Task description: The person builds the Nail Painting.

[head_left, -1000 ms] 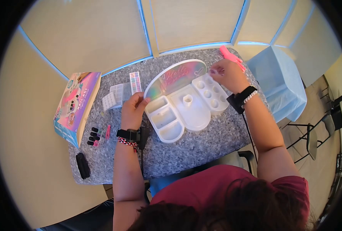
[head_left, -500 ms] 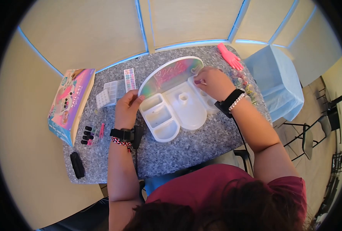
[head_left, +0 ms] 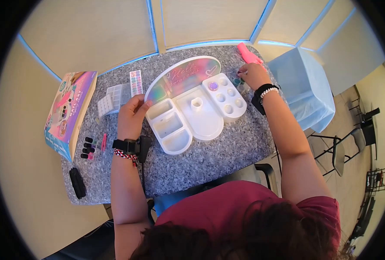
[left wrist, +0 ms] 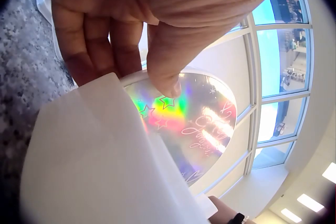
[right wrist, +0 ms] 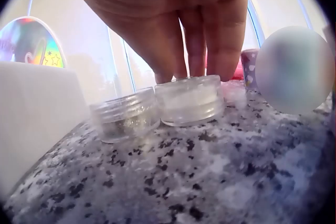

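Our left hand [head_left: 131, 119] pinches the mirror [head_left: 186, 77]. Our right hand [head_left: 255, 77] is at jars [right wrist: 190, 100] near the worktop [head_left: 218, 160]'s far right corner, its fingers' grip unclear.

Pale round shape [right wrist: 295, 70] blurred beyond telling, right wrist view.

Speckled grey across the surface [head_left: 192, 167]; carries a white tray [head_left: 206, 127] near the middle, a box [head_left: 70, 113], clear case [head_left: 115, 93], sticker sheet [head_left: 136, 82], black-capped bottles [head_left: 88, 148], pink tool [head_left: 104, 142] and black pouch [head_left: 77, 183] toward the left, small clear jars [right wrist: 190, 102] and a pink model hand [head_left: 249, 54] toward the right.
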A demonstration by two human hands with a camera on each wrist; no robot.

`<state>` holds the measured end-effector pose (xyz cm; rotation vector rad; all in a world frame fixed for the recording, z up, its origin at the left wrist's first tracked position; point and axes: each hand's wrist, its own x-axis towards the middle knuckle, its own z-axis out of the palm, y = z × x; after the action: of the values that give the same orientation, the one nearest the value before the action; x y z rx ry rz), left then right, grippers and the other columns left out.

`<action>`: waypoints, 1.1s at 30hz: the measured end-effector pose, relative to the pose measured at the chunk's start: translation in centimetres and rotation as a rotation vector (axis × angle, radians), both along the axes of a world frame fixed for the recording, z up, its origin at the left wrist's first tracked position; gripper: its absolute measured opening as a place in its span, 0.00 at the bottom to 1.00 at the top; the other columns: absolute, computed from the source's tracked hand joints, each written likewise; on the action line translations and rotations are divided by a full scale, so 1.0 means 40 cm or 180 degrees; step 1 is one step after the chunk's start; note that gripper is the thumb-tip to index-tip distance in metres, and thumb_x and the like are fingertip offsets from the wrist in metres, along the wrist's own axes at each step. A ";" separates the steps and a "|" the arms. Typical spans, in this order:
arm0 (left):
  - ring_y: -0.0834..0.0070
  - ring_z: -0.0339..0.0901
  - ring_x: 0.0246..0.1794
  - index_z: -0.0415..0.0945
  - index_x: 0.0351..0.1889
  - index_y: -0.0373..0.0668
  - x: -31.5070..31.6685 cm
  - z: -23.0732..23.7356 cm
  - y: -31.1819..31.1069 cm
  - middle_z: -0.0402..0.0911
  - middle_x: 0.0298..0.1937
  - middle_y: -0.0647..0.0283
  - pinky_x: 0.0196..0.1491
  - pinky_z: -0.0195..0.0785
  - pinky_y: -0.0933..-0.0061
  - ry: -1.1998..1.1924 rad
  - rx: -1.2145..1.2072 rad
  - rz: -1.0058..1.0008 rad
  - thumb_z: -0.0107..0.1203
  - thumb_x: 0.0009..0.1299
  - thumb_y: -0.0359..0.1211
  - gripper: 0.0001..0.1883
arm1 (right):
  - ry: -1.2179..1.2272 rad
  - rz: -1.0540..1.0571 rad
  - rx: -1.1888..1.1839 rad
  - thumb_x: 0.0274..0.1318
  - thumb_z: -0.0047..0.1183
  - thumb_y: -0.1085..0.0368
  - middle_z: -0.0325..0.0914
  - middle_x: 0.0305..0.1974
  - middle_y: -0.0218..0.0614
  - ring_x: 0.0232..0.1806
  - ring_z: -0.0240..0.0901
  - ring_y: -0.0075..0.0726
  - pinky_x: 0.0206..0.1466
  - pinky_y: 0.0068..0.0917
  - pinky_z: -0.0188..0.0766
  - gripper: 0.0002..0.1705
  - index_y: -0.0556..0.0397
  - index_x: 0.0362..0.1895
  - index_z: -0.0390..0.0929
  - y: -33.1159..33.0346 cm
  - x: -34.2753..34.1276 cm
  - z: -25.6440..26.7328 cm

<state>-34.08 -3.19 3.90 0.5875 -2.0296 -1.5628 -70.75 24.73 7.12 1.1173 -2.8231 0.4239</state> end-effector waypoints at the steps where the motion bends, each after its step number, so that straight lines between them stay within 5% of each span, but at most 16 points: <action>1: 0.80 0.84 0.44 0.85 0.55 0.35 0.001 0.000 -0.001 0.90 0.43 0.64 0.51 0.75 0.74 -0.0003 0.0001 0.0008 0.63 0.81 0.33 0.11 | -0.0078 0.0047 -0.0037 0.60 0.69 0.58 0.91 0.43 0.45 0.48 0.88 0.52 0.54 0.49 0.81 0.12 0.48 0.45 0.94 -0.002 -0.009 -0.005; 6: 0.81 0.83 0.43 0.85 0.54 0.36 -0.001 0.011 0.010 0.90 0.42 0.64 0.50 0.74 0.74 0.0100 0.0036 0.0013 0.64 0.81 0.32 0.11 | -0.0069 0.0124 0.0036 0.59 0.69 0.60 0.92 0.40 0.44 0.44 0.89 0.49 0.51 0.46 0.82 0.12 0.50 0.44 0.93 -0.019 0.009 0.021; 9: 0.81 0.83 0.42 0.85 0.54 0.36 0.001 -0.005 -0.004 0.90 0.42 0.64 0.49 0.74 0.74 -0.0050 -0.0053 0.0092 0.64 0.81 0.33 0.11 | -0.0546 0.0335 -0.0962 0.57 0.72 0.62 0.91 0.37 0.44 0.42 0.89 0.41 0.49 0.37 0.83 0.13 0.58 0.42 0.92 -0.013 0.098 0.076; 12: 0.81 0.83 0.43 0.85 0.54 0.36 0.002 0.010 0.003 0.90 0.42 0.65 0.50 0.74 0.74 -0.0089 -0.0121 0.0057 0.64 0.81 0.33 0.11 | -0.1055 0.0693 -0.1107 0.57 0.73 0.62 0.91 0.39 0.45 0.42 0.90 0.40 0.49 0.36 0.83 0.14 0.58 0.43 0.92 -0.011 0.172 0.105; 16: 0.82 0.82 0.43 0.85 0.54 0.36 -0.001 0.010 0.008 0.89 0.41 0.65 0.49 0.74 0.74 -0.0016 -0.0025 0.0047 0.64 0.81 0.33 0.10 | -0.0902 0.0861 -0.0681 0.59 0.70 0.66 0.91 0.44 0.45 0.44 0.89 0.36 0.51 0.33 0.84 0.15 0.58 0.49 0.91 -0.030 0.200 0.122; 26: 0.82 0.82 0.42 0.85 0.54 0.36 0.002 0.012 0.005 0.89 0.41 0.66 0.49 0.74 0.75 -0.0048 -0.0041 0.0031 0.64 0.81 0.32 0.10 | -0.0521 0.1002 -0.0670 0.57 0.70 0.64 0.89 0.39 0.47 0.40 0.88 0.44 0.49 0.39 0.83 0.12 0.56 0.43 0.92 -0.043 0.194 0.087; 29: 0.82 0.83 0.42 0.85 0.53 0.36 0.001 0.016 0.012 0.90 0.41 0.66 0.50 0.74 0.75 0.0011 -0.0039 0.0032 0.64 0.81 0.33 0.10 | -0.0438 0.0999 -0.0237 0.59 0.69 0.67 0.90 0.42 0.41 0.46 0.88 0.38 0.53 0.34 0.83 0.14 0.55 0.49 0.92 -0.039 0.182 0.096; 33: 0.82 0.83 0.43 0.85 0.53 0.36 0.004 0.020 0.010 0.90 0.41 0.66 0.50 0.74 0.75 -0.0042 -0.0051 0.0048 0.64 0.81 0.33 0.11 | -0.0700 0.0776 -0.0541 0.60 0.69 0.60 0.91 0.45 0.47 0.50 0.88 0.49 0.55 0.42 0.82 0.16 0.47 0.51 0.93 0.008 0.101 0.080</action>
<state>-33.91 -2.79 4.68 0.6071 -2.0409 -1.5364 -66.71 25.06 10.32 1.4637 -2.7667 0.8369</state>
